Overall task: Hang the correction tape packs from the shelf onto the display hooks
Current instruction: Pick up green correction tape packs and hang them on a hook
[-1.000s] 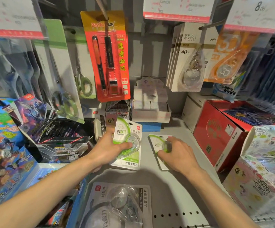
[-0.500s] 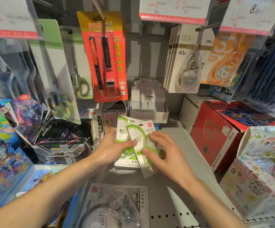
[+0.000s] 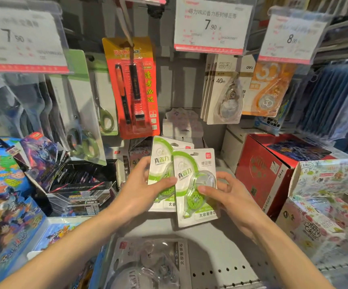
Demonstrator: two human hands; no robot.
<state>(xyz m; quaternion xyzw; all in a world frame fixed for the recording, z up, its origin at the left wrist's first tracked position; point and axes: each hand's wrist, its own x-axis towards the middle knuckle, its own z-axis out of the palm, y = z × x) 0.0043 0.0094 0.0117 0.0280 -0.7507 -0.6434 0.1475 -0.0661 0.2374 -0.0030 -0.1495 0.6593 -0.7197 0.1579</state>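
**Two green packs in hand, hooks not yet reached**

Two correction tape packs are held up above the shelf (image 3: 210, 243), overlapping like fanned cards. The left hand (image 3: 146, 184) has its fingers clamped on the rear green pack (image 3: 160, 161), thumb across its face. The right hand (image 3: 229, 197) pinches the front green pack (image 3: 194, 184), thumb on the clear blister, other fingers behind the card. A third pack (image 3: 148, 265) lies flat on the near part of the shelf, untouched.

To do this step well, square the two cards so their top hang-holes line up; the holes are hard to make out here, likely at the far upper edges. Then raise them toward a free hook near the hanging white tape packs (image 3: 221, 90) at far right, keeping the cards upright and the holes leading onto the hook tip.
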